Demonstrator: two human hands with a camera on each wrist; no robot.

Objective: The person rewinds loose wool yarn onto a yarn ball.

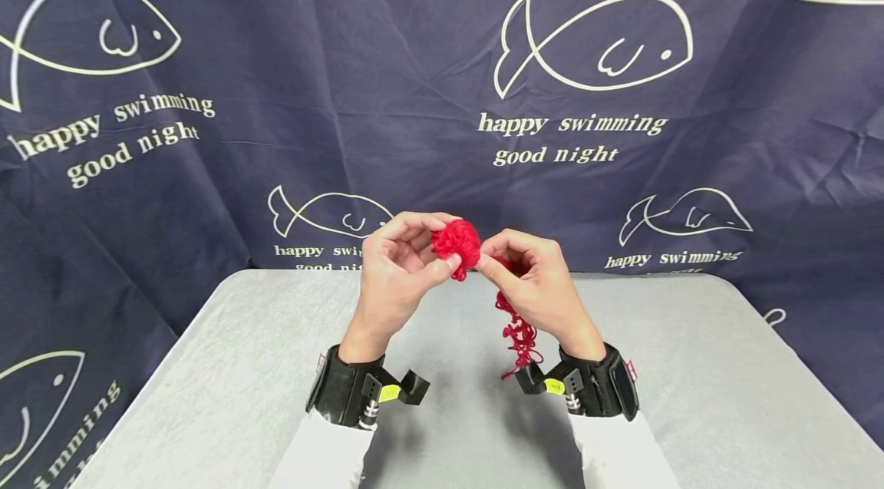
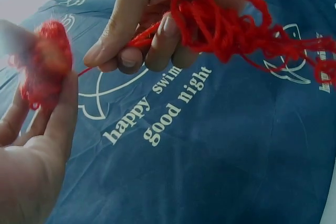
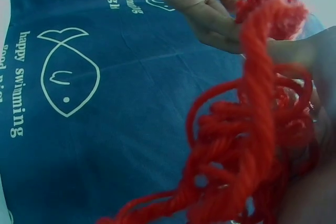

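Between thumb and fingers, my left hand (image 1: 397, 270) holds a small ball of red yarn (image 1: 461, 239) above the far part of the table. Close on its right, my right hand (image 1: 535, 278) pinches a strand that runs to the ball, as the left wrist view shows. A loose, looped bundle of red yarn (image 2: 220, 30) is gathered in the right hand's curled fingers (image 2: 163, 45). From that hand a tangled tail of yarn (image 1: 519, 332) hangs down toward the table. In the right wrist view, the looped yarn (image 3: 236, 145) covers much of the right hand.
Below the hands is a pale grey table (image 1: 228, 381). A dark blue cloth (image 1: 428, 90) with white fish drawings and lettering hangs right behind its far edge. Each wrist wears a black strap (image 1: 345, 389) with a small camera mount sticking inward.
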